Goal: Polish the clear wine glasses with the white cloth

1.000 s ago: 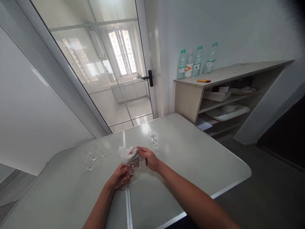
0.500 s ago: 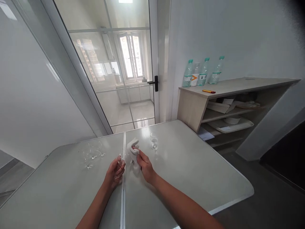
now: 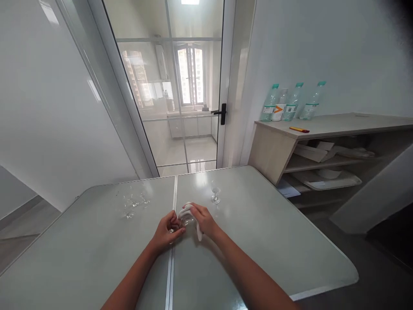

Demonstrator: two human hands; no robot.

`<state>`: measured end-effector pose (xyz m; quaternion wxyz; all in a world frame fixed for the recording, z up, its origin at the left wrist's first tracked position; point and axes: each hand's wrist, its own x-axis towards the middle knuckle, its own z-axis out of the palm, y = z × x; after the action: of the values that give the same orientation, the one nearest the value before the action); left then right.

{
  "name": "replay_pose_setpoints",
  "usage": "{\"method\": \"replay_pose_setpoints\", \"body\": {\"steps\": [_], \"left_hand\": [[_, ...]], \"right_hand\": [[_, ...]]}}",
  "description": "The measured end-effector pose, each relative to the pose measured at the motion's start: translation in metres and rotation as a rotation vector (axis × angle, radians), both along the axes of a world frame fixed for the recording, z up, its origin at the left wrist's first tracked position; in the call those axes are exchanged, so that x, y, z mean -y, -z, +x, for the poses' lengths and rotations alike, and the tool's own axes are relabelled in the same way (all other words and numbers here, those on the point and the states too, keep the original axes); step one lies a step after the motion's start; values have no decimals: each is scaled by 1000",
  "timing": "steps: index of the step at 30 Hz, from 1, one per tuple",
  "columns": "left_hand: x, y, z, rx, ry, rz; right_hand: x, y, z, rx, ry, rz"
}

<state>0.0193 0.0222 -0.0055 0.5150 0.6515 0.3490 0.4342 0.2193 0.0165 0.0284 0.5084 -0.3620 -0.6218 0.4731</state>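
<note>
My left hand [image 3: 168,228] is closed around a small clear stemmed glass [image 3: 187,222], tilted so its bowl points to the right. A white cloth [image 3: 185,211] is in my right hand [image 3: 203,218], pressed against the rim of that bowl, with one end hanging below my fingers. My fingers and the cloth hide part of the glass. Just beyond my right hand, another stemmed glass [image 3: 215,193] stands upright on the table. Over on the left half, several clear glasses [image 3: 130,202] sit in a group, their outlines faint.
The pale table [image 3: 106,254] has a metal seam down its middle. Behind it is a glass door [image 3: 167,99] with a black handle [image 3: 222,113]. At the right, a wooden shelf unit [image 3: 269,150] bears several plastic bottles [image 3: 290,105] and a yellow-and-red cutter [image 3: 299,129].
The cloth and right hand have come to the glass in my left hand, and the cloth now touches the bowl. The view has swung slightly left.
</note>
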Motion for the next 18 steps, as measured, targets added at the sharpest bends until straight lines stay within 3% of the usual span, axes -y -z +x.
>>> {"method": "replay_pose_setpoints", "body": {"steps": [4,10,12,16,18], "left_hand": [[-5,3,7,206,-12,-97],[-12,0,6,254,-134,-68],[-13,1,6,246,-138,-81],[-15,7,12,200,-18,-121],[-16,10,13,204,4,-125]], "right_hand": [[-9,12,-5,-408,88,-285],[-15,16,0,-470,341,-226],[-12,13,-2,-504,275,-260],[-2,10,-14,-647,-39,-407],[1,10,-18,-690,-100,-408]]}}
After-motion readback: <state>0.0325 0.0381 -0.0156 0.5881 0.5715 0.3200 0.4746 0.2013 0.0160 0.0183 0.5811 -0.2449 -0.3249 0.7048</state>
